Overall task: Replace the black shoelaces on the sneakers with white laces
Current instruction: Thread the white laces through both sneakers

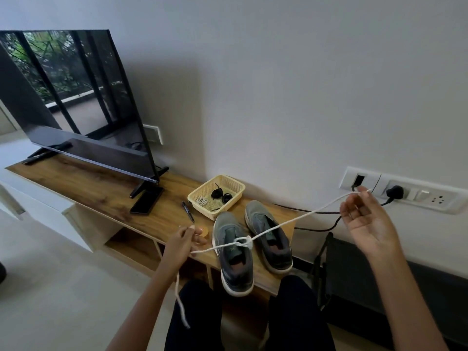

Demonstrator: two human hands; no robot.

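Observation:
Two grey sneakers with white soles stand side by side on the wooden TV bench, the left sneaker [234, 252] nearer me and the right sneaker [269, 236] beside it; neither shows a lace in its eyelets. A white lace [298, 217] is stretched in the air above them with a loose knot [243, 241] in its middle. My left hand [183, 243] pinches one part of the lace, and its tail hangs down past my wrist. My right hand [364, 216] holds the other end up near the wall sockets. Coiled black laces [220, 195] lie in a yellow basket.
The yellow basket [222, 179] behind the sneakers also holds a coiled white lace [201, 200]. A black pen [188, 211], a phone [147, 200] and a TV [76, 102] stand on the bench [101, 188]. A plugged wall socket strip [405, 192] is at the right. My knees are below.

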